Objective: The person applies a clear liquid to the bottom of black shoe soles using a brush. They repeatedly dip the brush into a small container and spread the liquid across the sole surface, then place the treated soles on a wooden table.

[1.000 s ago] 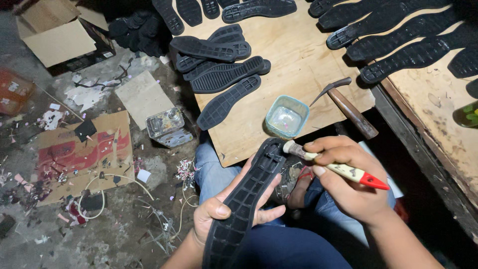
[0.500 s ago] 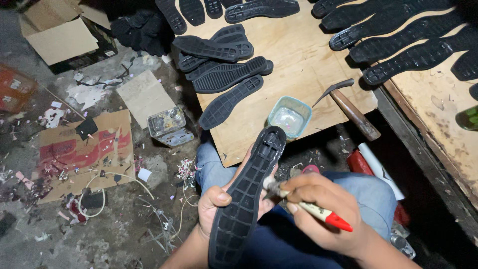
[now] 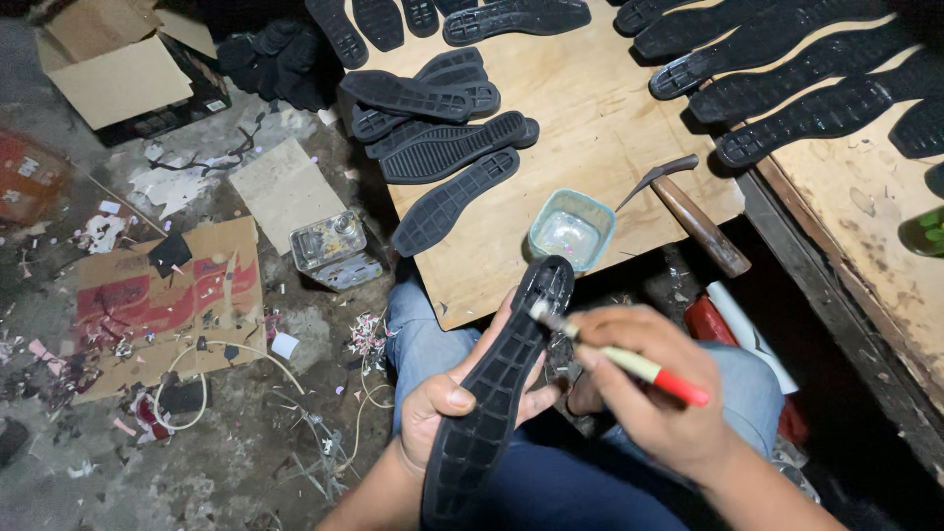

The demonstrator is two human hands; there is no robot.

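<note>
A long black rubber shoe sole [image 3: 497, 393], ridged tread facing up, is held at a slant over the person's lap, its toe end pointing toward a plywood board [image 3: 600, 128]. The left hand [image 3: 442, 413] cradles it from beneath, fingers curled around the far edge and thumb pressed on the near edge. The right hand [image 3: 654, 388] pinches a small brush [image 3: 619, 356] with a pale handle and red end; its bristle tip touches the sole near the toe. Just beyond the toe, on the board's near edge, sits a small pale blue tub [image 3: 572, 228] of clear liquid. A wooden-handled hammer [image 3: 693, 218] lies just beside the tub. More black soles [image 3: 447, 128] lie in overlapping rows farther up the board. To the left, on the dirty floor, are a small metal can [image 3: 332, 248] and flattened cardboard [image 3: 167, 295].
</note>
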